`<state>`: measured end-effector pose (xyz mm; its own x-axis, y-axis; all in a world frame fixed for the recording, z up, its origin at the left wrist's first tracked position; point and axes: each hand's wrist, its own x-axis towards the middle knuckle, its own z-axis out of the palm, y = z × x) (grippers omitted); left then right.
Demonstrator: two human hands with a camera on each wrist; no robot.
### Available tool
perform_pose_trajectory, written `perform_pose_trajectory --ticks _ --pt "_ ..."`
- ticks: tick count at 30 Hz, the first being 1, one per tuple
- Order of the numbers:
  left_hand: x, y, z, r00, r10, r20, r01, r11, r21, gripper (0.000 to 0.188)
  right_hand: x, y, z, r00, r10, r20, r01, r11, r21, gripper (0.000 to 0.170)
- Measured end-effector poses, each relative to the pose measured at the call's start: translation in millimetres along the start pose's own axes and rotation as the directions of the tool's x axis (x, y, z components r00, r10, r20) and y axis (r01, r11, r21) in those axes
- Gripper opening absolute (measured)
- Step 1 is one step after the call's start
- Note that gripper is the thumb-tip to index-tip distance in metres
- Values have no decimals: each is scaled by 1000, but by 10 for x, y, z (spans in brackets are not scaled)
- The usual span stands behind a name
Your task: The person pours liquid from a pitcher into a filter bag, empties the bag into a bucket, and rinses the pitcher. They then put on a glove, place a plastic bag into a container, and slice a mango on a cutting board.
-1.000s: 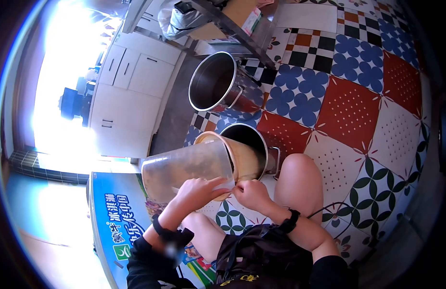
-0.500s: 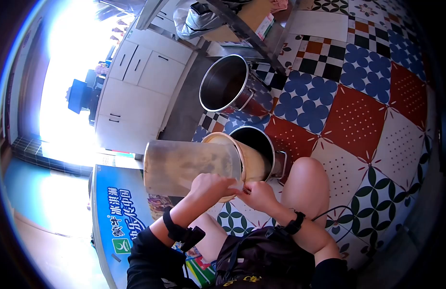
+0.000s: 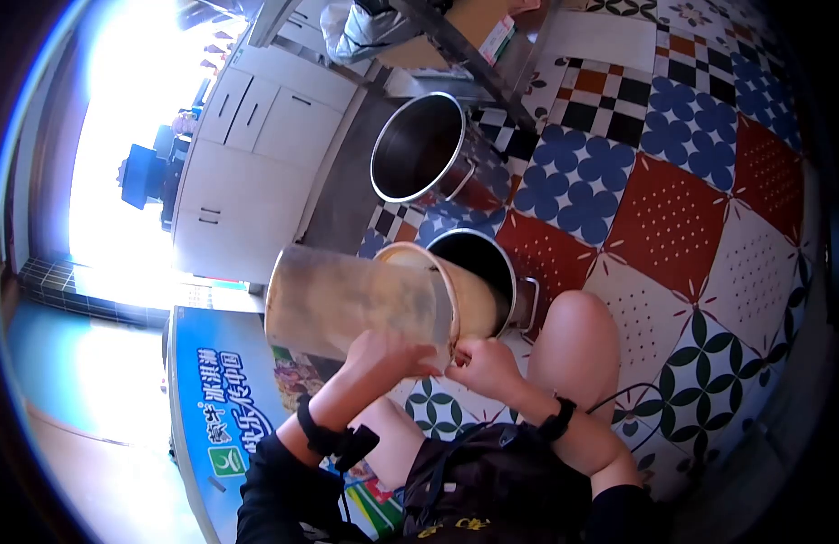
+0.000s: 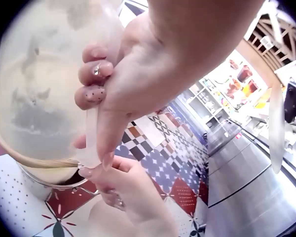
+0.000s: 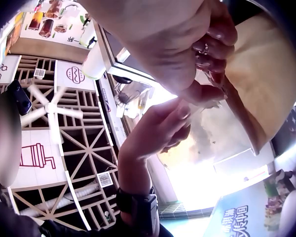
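Observation:
A translucent plastic bucket [image 3: 333, 295] lies tipped on its side in the head view, its mouth end at a beige cloth bag [image 3: 478, 304]. The bag hangs into a steel pot [image 3: 512, 272] between the person's knees. The left hand [image 3: 383, 355] grips the bucket at its near side; in the left wrist view several fingers [image 4: 91, 96] curl over a pale plastic strip along it. Close by, the right hand [image 3: 485, 363] pinches the bag's edge, seen as a rolled brown hem [image 5: 241, 113] in the right wrist view. Both hands' fingertips nearly meet at the rim.
A second steel pot [image 3: 419, 150] stands upright on the tiled floor farther off. Behind it is a metal rack [image 3: 465, 63] with a box and bag. A blue printed freezer [image 3: 222, 390] sits at the left, and white cabinets [image 3: 247, 181] line the wall.
The bucket's base end has swung upward in the head view, tilting the bucket more. Both hands keep their hold at the rim. The head view has shifted slightly.

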<state>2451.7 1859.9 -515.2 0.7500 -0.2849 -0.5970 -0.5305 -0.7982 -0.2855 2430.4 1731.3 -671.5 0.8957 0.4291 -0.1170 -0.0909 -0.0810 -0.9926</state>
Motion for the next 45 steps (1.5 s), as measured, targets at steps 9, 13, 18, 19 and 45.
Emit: perform_pose_trajectory --ticks 9,13,18,19,45 --pt "-424 -327 -279 980 12 -199 -41 989 -141 36 79 -18 -27 996 83 38 -83 997 -1 30" --pt "-607 -572 -204 952 -4 -305 -89 953 -291 36 122 -15 -17 996 86 2 -86 996 -1 29" --pt "-802 -796 -129 968 -110 -224 -18 863 -504 35 140 -13 -13 988 153 -8 -153 988 25 27" --pt "-839 -865 -45 962 -116 -249 -37 843 -537 37 150 8 6 991 133 -27 -132 991 34 28" --pt "-1280 -1321 2545 511 -808 293 -694 -589 -413 30 278 -692 48 954 285 -92 -272 953 135 6"
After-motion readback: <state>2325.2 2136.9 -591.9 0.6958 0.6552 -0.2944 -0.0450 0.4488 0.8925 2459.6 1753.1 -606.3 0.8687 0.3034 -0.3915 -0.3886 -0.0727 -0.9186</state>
